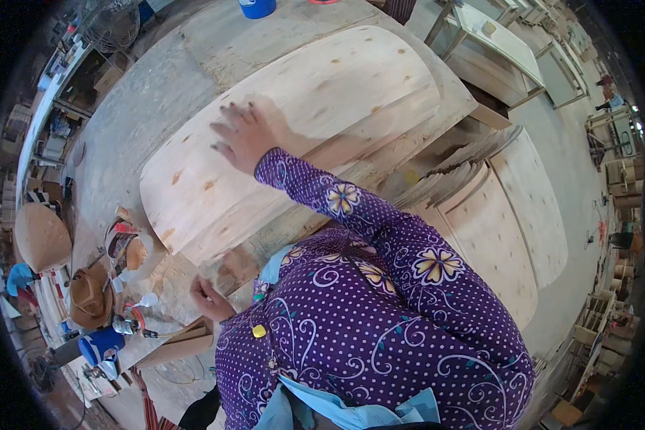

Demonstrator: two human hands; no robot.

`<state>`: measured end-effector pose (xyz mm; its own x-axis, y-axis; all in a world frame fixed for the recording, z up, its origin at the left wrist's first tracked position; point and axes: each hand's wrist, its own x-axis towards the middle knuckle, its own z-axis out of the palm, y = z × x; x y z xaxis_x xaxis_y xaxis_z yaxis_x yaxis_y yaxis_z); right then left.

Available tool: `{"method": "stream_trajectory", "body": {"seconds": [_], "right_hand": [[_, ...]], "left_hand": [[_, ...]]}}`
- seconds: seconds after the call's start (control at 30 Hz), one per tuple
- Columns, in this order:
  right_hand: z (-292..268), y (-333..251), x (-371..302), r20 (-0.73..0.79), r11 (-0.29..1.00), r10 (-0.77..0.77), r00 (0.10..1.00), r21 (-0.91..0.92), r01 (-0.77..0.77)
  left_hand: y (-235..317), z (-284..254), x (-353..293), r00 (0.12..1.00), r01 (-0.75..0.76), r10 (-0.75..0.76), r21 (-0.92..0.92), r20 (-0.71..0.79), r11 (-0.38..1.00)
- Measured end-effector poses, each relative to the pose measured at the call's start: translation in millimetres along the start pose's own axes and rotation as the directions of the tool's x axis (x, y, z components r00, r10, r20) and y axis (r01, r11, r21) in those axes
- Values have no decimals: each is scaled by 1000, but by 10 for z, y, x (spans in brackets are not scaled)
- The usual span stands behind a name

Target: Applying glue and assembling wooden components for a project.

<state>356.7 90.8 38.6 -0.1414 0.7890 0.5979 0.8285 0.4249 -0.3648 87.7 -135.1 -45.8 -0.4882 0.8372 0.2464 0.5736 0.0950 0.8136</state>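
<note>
A large pale plywood panel (301, 93) with rounded corners and scattered brown knots lies across the work table. Over its middle, my right hand (245, 136) is stretched out flat with the fingers spread, palm toward the wood. It holds nothing, and its shadow falls on the panel just to the right. My left hand (211, 299) is beside the table's near left edge, just below the panel's near left corner. Its fingers are curled in, and whatever they may hold is hidden.
To the left stand a white plastic jug (145, 252), a brown leather-like pouch (91, 297), a blue container (102, 346) and a metal air fitting (127, 326). More curved panels (505, 236) are stacked at right. A blue tub (257, 8) sits at the far edge.
</note>
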Motion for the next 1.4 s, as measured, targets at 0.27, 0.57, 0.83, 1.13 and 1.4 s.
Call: {"method": "stream_trajectory", "body": {"seconds": [0.27, 0.57, 0.83, 1.13, 1.4], "right_hand": [[-543, -360, -734, 242, 881, -331, 912, 427, 206], [-655, -231, -1249, 645, 777, -40, 763, 500, -383], [-387, -707, -1111, 714, 685, -264, 649, 612, -395], [-474, -1083, -890, 825, 320, -144, 547, 562, -763], [-555, -945, -928, 790, 285, -191, 582, 612, -738]], "left_hand": [[315, -4, 64, 836, 148, -194, 131, 514, 980], [115, -153, 23, 761, 386, -205, -177, 615, 905], [416, -17, 106, 781, 264, -29, -287, 624, 921], [868, -13, 178, 854, 336, -36, -498, 519, 800], [926, 79, 23, 764, 567, -56, -627, 643, 534]]}}
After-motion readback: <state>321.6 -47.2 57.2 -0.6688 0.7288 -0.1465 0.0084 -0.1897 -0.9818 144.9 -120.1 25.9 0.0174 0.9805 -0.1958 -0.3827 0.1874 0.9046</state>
